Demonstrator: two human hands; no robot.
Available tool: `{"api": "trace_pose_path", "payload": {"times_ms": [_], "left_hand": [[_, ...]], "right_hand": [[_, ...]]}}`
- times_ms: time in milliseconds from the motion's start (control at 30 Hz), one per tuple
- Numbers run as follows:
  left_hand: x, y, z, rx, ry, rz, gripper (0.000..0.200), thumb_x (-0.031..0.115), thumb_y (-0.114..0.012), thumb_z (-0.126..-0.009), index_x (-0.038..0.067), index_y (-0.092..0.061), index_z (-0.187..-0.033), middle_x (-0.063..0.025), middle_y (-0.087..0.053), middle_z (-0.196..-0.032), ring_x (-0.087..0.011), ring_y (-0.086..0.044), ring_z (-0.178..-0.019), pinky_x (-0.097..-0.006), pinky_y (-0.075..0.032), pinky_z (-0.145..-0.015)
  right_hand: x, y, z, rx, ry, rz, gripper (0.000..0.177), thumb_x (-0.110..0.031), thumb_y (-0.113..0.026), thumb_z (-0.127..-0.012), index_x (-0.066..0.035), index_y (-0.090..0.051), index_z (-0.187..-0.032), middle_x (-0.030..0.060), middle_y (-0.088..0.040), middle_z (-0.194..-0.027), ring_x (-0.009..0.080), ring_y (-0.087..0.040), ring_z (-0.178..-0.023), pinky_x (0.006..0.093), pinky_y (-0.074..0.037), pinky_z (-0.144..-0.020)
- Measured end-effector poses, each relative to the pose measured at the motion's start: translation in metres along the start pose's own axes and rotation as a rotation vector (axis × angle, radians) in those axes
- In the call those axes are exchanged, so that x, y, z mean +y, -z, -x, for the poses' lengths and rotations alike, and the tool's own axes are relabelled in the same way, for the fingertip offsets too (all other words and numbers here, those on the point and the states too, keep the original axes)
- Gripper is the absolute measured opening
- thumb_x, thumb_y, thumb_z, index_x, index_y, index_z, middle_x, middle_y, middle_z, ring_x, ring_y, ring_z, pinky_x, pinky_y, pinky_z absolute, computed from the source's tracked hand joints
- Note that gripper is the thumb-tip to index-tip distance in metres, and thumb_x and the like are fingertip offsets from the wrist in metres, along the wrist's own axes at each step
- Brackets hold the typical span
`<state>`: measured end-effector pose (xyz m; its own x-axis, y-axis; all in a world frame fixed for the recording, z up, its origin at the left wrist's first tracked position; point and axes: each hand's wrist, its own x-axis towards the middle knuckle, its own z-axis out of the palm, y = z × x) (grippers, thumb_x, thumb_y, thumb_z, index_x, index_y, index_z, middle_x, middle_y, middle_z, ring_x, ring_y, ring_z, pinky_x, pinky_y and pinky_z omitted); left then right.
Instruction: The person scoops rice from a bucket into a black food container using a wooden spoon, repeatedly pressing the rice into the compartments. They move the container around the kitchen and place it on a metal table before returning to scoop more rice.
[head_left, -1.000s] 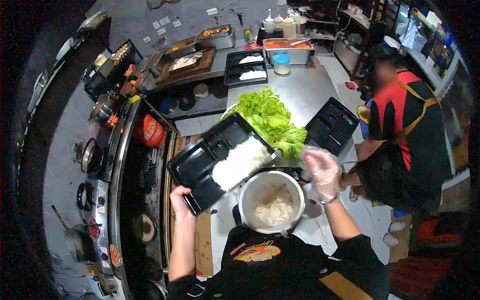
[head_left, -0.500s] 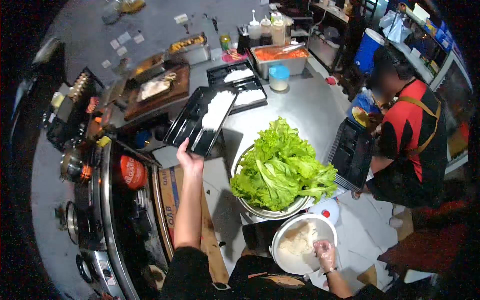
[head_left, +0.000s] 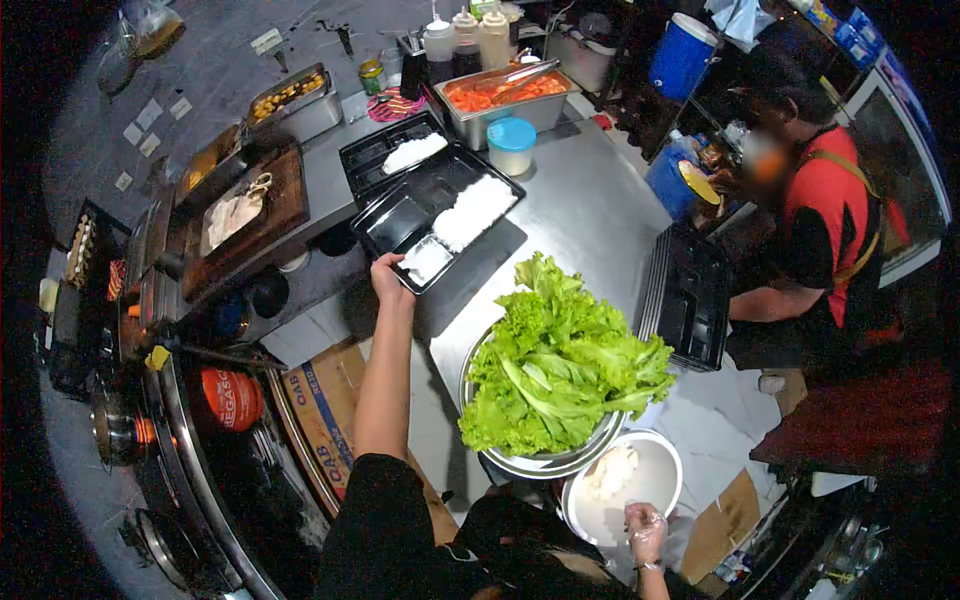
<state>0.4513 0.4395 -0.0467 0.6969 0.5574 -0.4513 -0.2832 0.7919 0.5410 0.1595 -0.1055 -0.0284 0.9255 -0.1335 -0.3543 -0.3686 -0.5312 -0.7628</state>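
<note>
My left hand grips the near left corner of a black compartment tray. White rice fills its long compartment, and a white patch shows in a smaller one. Behind it, partly covered, lies another black tray with rice. In a clear plastic glove, my right hand is curled over the near side of a white bucket; what its fingers hold, if anything, I cannot tell. A clump of rice sits inside the bucket. Leafy lettuce heaps over a metal bowl between my hands.
Stacked black trays stand at the table's right edge, beside a person in red and black. Farther back are a pan of chopped orange-red food with tongs, a blue-lidded tub and squeeze bottles. A wooden board lies left.
The held tray has come down and tilted flatter, now overlapping the trays on the table. My right hand has moved toward the bucket's near rim. The view has shifted; the other person's arm is lower.
</note>
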Motion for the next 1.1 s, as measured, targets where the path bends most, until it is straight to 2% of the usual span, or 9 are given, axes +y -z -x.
{"api": "trace_pose_path", "payload": {"times_ms": [233, 300, 633, 700, 733, 933, 1000, 1033, 1100], "left_hand": [[-0.006, -0.015, -0.068, 0.016, -0.083, 0.241, 0.019, 0.001, -0.051, -0.071, -0.004, -0.056, -0.088, -0.0139, -0.058, -0.094, -0.0274, -0.056, -0.092, -0.0392, -0.042, -0.088], [-0.007, -0.028, -0.08, -0.124, -0.023, 0.306, 0.019, 0.002, -0.054, -0.074, -0.002, -0.056, -0.092, -0.012, -0.058, -0.099, -0.0258, -0.056, -0.093, -0.0375, -0.042, -0.089], [-0.04, -0.046, -0.127, 0.031, -0.162, 0.447, 0.018, 0.005, -0.059, -0.08, 0.001, -0.055, -0.097, -0.0075, -0.058, -0.1, -0.0189, -0.057, -0.091, -0.0292, -0.043, -0.085], [-0.044, -0.034, -0.157, 0.102, -0.295, 0.341, 0.023, 0.009, -0.063, -0.078, 0.0, -0.054, -0.097, -0.0083, -0.058, -0.101, -0.0221, -0.056, -0.091, -0.0341, -0.042, -0.085], [-0.024, -0.06, -0.104, 0.009, -0.187, 0.316, 0.026, 0.012, -0.064, -0.078, 0.0, -0.054, -0.099, -0.0085, -0.058, -0.102, -0.025, -0.055, -0.091, -0.0389, -0.041, -0.087], [-0.012, -0.042, -0.142, 0.174, -0.019, 0.085, 0.032, 0.012, -0.031, -0.088, -0.003, -0.052, -0.108, -0.0157, -0.057, -0.109, -0.0312, -0.057, -0.099, -0.0479, -0.042, -0.091], [-0.002, 0.01, -0.167, -0.321, -0.599, -1.29, 0.031, 0.006, -0.058, -0.068, -0.006, -0.057, -0.097, -0.0114, -0.061, -0.095, -0.0212, -0.059, -0.084, -0.0346, -0.046, -0.078], [-0.001, 0.004, -0.163, -0.336, -0.547, -0.988, 0.041, 0.003, -0.064, -0.055, -0.006, -0.059, -0.094, -0.0096, -0.061, -0.089, -0.0171, -0.057, -0.075, -0.0302, -0.046, -0.069], [-0.004, -0.016, -0.127, -0.407, -0.568, -1.027, 0.039, 0.0, -0.063, -0.059, -0.007, -0.057, -0.097, -0.0107, -0.06, -0.088, -0.0168, -0.056, -0.073, -0.0298, -0.046, -0.067]], "right_hand": [[-0.006, -0.013, 0.007, 0.032, -0.117, -0.107, 0.007, -0.008, -0.055, -0.083, -0.002, -0.058, -0.079, 0.0019, -0.055, -0.065, 0.0078, -0.049, -0.054, 0.0223, -0.043, -0.049], [-0.009, -0.019, 0.003, 0.021, -0.134, -0.124, 0.006, -0.007, -0.057, -0.082, -0.002, -0.059, -0.079, 0.0024, -0.056, -0.066, 0.0077, -0.049, -0.055, 0.0219, -0.043, -0.051], [-0.056, -0.013, 0.007, 0.031, -0.119, 0.152, 0.009, -0.01, -0.056, -0.082, -0.001, -0.059, -0.083, 0.0027, -0.055, -0.064, 0.0101, -0.05, -0.055, 0.025, -0.043, -0.052], [-0.044, -0.011, 0.009, 0.046, -0.164, 0.143, 0.011, -0.012, -0.057, -0.081, -0.001, -0.059, -0.084, 0.0043, -0.057, -0.064, 0.0129, -0.053, -0.056, 0.0272, -0.044, -0.054], [-0.02, -0.012, 0.004, 0.073, -0.149, 0.206, 0.013, -0.014, -0.058, -0.08, -0.001, -0.059, -0.084, 0.0066, -0.059, -0.067, 0.0168, -0.055, -0.06, 0.0299, -0.045, -0.057], [-0.008, -0.009, 0.01, 0.037, -0.099, 0.046, 0.02, -0.018, -0.058, -0.079, -0.001, -0.061, -0.088, 0.0136, -0.062, -0.081, 0.0233, -0.06, -0.07, 0.0343, -0.048, -0.066], [-0.032, -0.013, 0.005, 0.055, -0.075, 0.104, 0.018, -0.019, -0.059, -0.081, -0.001, -0.061, -0.086, 0.012, -0.062, -0.077, 0.0222, -0.059, -0.066, 0.0305, -0.047, -0.062], [-0.041, -0.01, 0.006, 0.088, -0.074, 0.28, 0.02, -0.021, -0.059, -0.083, -0.002, -0.061, -0.085, 0.0105, -0.062, -0.074, 0.0211, -0.058, -0.064, 0.0278, -0.045, -0.059], [-0.04, -0.001, 0.01, 0.135, 0.154, 0.408, 0.017, -0.021, -0.06, -0.082, -0.003, -0.06, -0.083, 0.0131, -0.063, -0.078, 0.0263, -0.061, -0.067, 0.0305, -0.047, -0.061]]}}
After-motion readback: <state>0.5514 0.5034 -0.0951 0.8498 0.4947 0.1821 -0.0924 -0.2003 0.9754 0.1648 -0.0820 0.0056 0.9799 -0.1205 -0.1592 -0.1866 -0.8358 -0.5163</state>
